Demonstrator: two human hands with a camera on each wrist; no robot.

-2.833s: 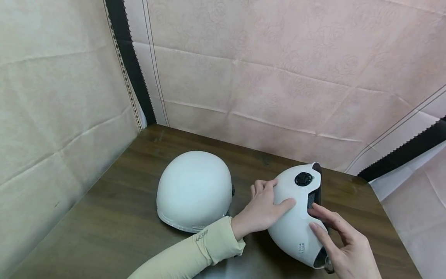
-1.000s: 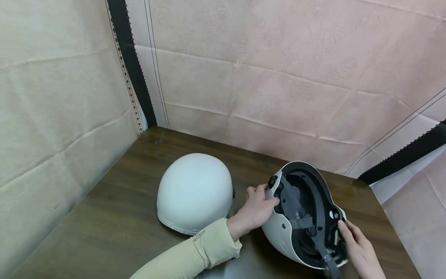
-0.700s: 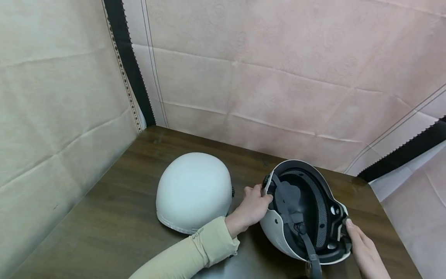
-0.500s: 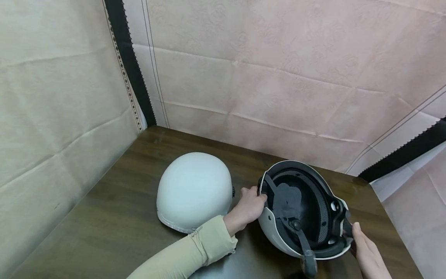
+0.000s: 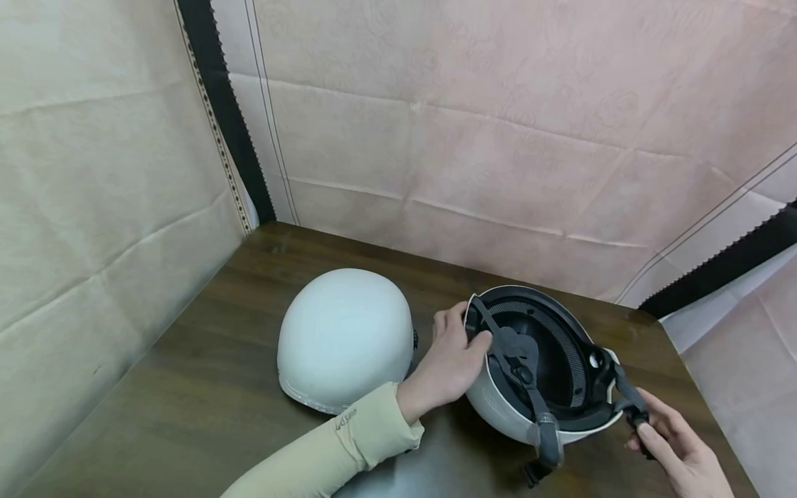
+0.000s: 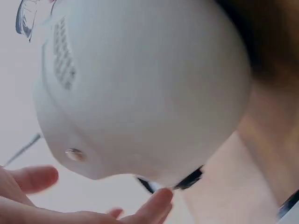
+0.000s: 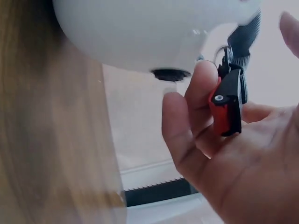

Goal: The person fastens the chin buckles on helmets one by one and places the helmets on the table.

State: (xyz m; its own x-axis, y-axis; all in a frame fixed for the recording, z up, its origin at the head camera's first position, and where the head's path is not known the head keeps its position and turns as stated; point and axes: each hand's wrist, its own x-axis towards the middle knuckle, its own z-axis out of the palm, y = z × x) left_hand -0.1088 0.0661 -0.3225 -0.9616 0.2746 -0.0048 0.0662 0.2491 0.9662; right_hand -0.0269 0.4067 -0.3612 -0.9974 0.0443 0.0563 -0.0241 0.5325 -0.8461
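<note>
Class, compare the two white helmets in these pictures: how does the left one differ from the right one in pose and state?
Pose: the left helmet sits dome-up on the table; the right helmet has its opening turned upward.
View: the right helmet shows its dark inside and grey straps; the left helmet's inside is hidden.
Handling: the left hand grips the right helmet and the right hand its strap buckle; neither grips the left helmet.
Shared: both are white and rounded.

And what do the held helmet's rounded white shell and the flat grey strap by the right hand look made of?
Rounded white shell: probably hard satin plastic, given its smooth sheen.
Flat grey strap: likely dull woven webbing, from its fine ribbing.
</note>
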